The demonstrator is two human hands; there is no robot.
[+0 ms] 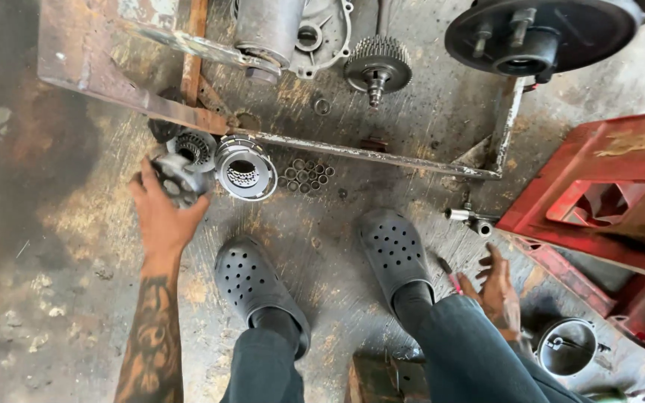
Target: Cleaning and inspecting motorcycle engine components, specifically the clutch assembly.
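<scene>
**Hands among gear parts on a workshop floor**

Oil-stained concrete floor [76, 246] carries everything, dark and greasy at the left. Near the top lies a rusty metal frame [113, 82], its thin bar running right toward a black wheel hub [539, 33]. Beside the frame sit a grey motor casing [270, 30], cut off by the upper edge, and a toothed gear on a shaft [377, 66].

The left hand [164, 213] reaches forward, its fingers [147, 168] curled and clamped on a round metal clutch part [177, 179] just above the floor. Touching it behind is a ribbed hub [194, 147], and just beside it to the right lies a ring-shaped basket [245, 169] with a small chain or spring visible inside. A cluster of small rings [305, 175] lies near that.

Two black perforated clogs [259, 287] stand between the hands. The right hand [496, 291] hangs low beside the knee, fingers spread apart and empty, near a small metal fitting [472, 220] and a red plastic stool [606, 194]. A round metal cup [566, 347] below it is partly hidden by the leg; its contents are unclear.
</scene>
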